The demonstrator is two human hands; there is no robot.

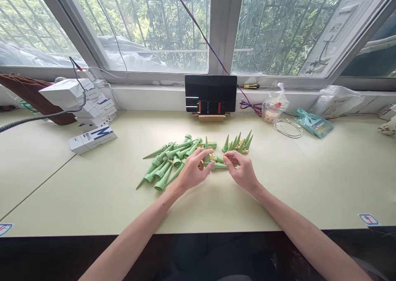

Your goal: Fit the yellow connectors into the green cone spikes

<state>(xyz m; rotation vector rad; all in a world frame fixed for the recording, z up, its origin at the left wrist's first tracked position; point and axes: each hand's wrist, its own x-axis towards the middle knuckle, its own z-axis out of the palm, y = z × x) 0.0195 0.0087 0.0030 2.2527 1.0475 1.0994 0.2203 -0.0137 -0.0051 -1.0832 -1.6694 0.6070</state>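
My left hand [194, 169] is at the right side of a loose pile of green plastic watering spikes [163, 172], thumb and forefinger curved and apart. An upright green spike [207, 147] shows just behind these fingers; whether they touch it cannot be told. My right hand [241, 169] is closed in a pinch over the table, with a small, thin, pale piece [220, 156] at its fingertips. Between the hands lie more green spikes [220, 165] with small yellow parts, partly hidden by the fingers. Behind my right hand, several spikes [237, 143] stand points up, yellow pieces at their bases.
A phone [212, 107] showing a timer leans against a black tablet [210, 87] at the back. White boxes [93, 139] are stacked at left. Toward the back right are a plastic bag [275, 106], a coiled white cable [287, 129] and a teal dustpan-like item [315, 123].
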